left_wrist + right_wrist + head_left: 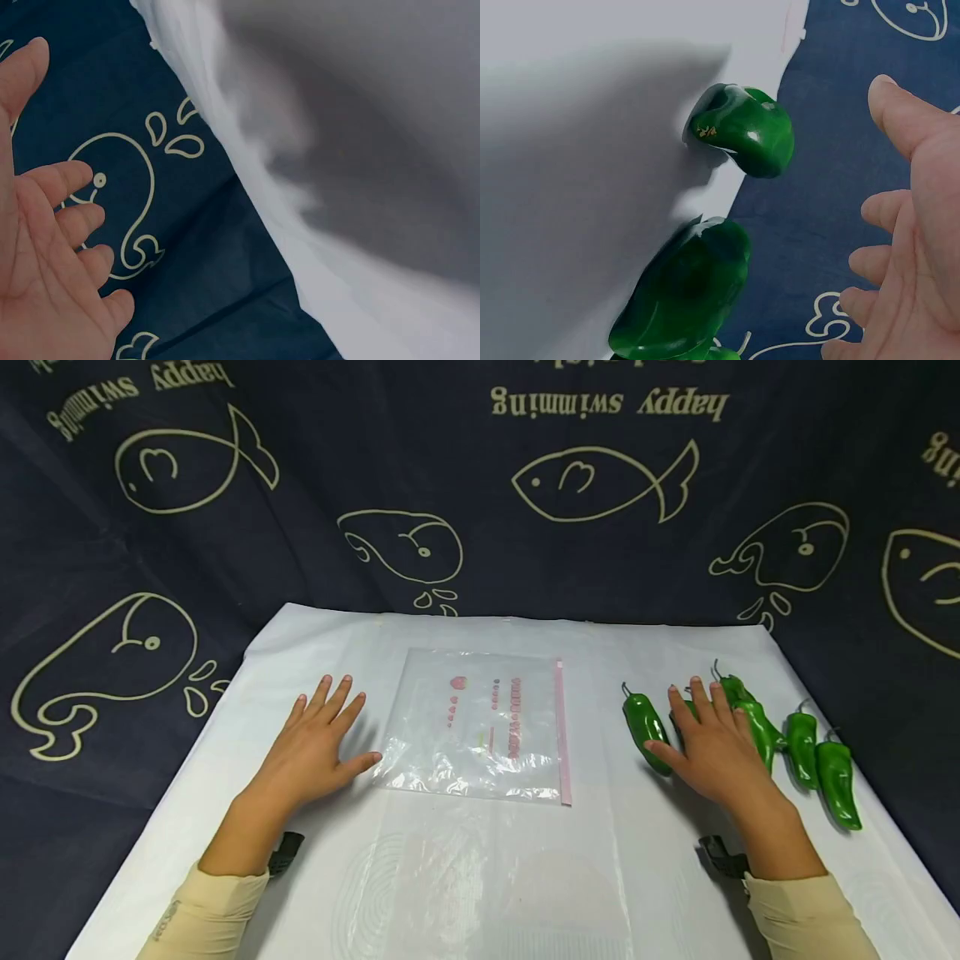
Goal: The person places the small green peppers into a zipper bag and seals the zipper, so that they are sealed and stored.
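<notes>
A clear plastic zip bag [468,735] with a pink slider edge and red print lies flat on the white table. To its left my left hand [315,752] is held palm down with fingers spread, its thumb near the bag's edge. My right hand [716,752] hovers palm down on the right, fingers spread, hiding part of several green peppers [801,747]. One green pepper [647,731] lies just left of that hand. In the right wrist view two peppers [754,135] show below the palm, apart from the fingers. Both hands hold nothing.
A white cloth [315,647] covers the table. Behind it hangs a dark blue curtain [465,443] with fish and whale drawings. A clear plastic sheet [495,877] seems to lie at the front. Dark wrist straps [285,853] show below both hands.
</notes>
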`<state>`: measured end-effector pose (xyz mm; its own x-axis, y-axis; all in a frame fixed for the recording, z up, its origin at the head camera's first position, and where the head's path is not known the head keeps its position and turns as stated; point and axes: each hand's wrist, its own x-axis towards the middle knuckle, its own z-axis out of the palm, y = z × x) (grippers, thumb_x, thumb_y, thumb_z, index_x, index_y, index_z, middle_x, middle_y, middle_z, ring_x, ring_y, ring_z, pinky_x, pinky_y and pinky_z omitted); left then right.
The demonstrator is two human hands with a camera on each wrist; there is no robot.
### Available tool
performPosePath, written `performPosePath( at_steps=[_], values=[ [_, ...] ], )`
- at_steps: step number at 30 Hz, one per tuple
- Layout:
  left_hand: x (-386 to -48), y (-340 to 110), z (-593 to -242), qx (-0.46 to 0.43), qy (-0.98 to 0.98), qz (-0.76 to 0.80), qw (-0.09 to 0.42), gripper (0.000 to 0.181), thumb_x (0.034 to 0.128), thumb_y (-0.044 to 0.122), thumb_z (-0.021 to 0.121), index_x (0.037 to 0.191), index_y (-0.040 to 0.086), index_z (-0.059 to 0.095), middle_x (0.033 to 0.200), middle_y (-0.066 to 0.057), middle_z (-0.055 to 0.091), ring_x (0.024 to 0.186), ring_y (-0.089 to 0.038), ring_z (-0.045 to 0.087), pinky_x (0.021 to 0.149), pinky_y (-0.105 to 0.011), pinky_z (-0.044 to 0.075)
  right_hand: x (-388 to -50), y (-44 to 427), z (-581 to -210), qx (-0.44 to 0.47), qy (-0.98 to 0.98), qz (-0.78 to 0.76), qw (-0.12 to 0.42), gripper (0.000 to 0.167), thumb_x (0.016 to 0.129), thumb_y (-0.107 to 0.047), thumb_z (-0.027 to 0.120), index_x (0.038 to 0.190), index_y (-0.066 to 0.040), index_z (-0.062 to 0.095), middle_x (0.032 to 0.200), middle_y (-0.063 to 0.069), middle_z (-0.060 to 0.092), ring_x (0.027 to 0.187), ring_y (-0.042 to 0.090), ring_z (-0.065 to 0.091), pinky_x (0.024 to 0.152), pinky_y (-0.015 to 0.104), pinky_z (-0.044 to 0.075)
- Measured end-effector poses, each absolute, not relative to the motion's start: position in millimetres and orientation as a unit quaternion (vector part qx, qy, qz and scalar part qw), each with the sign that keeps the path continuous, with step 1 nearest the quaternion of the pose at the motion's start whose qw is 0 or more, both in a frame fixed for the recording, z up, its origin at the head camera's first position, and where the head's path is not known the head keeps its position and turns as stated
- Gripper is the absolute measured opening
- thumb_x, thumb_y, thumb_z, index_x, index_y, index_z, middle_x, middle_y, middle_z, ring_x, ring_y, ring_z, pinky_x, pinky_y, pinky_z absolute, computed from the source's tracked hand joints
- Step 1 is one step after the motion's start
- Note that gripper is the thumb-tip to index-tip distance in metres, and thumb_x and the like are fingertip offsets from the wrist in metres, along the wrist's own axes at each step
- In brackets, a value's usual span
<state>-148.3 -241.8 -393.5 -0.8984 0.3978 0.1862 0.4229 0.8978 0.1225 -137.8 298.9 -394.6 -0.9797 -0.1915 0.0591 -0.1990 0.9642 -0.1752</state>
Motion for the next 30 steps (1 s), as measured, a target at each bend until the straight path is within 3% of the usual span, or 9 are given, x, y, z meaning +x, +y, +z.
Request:
performPosePath(
  at_steps=[5,13,23,30],
  values=[
    [-149,-244,-391,-0.210,-0.970,-0.107,0.055,0.089,0.0885,0.059,0.063,0.153,0.004,0.036,0.163,-0.016,0.017,0.151,-0.031,0.000,0.116,-0.060,0.007,-138,296,-394,0.104,-0.989,0.102,0.020,0.091,0.095,-0.053,0.058,0.156,0.003,0.020,0.160,0.031,0.003,0.146,0.047,-0.011,0.109,0.072,0.004],
    [-151,-243,-391,-0.220,-0.968,-0.108,0.053,0.088,0.0889,0.062,0.060,0.153,0.006,0.038,0.163,-0.014,0.017,0.150,-0.034,0.004,0.115,-0.061,0.011,-137,293,-395,0.126,-0.984,0.121,0.025,0.089,0.096,-0.050,0.058,0.156,0.003,0.021,0.160,0.031,0.005,0.147,0.046,-0.006,0.110,0.070,0.004],
    [-152,-236,-385,-0.252,-0.960,-0.098,0.072,0.082,0.0899,0.061,0.060,0.151,0.008,0.043,0.162,-0.013,0.023,0.150,-0.033,0.007,0.116,-0.059,0.014,-133,286,-394,0.157,-0.978,0.135,0.032,0.086,0.097,-0.051,0.056,0.156,0.001,0.023,0.160,0.029,0.009,0.147,0.045,0.001,0.111,0.066,0.015],
    [-151,-223,-381,-0.265,-0.956,-0.101,0.069,0.081,0.0898,0.060,0.061,0.150,0.009,0.044,0.161,-0.012,0.026,0.149,-0.035,0.013,0.115,-0.060,0.017,-135,279,-397,0.161,-0.976,0.148,0.003,0.087,0.095,-0.053,0.058,0.157,-0.003,0.023,0.162,0.023,0.013,0.148,0.041,0.008,0.109,0.065,0.024]
  ],
)
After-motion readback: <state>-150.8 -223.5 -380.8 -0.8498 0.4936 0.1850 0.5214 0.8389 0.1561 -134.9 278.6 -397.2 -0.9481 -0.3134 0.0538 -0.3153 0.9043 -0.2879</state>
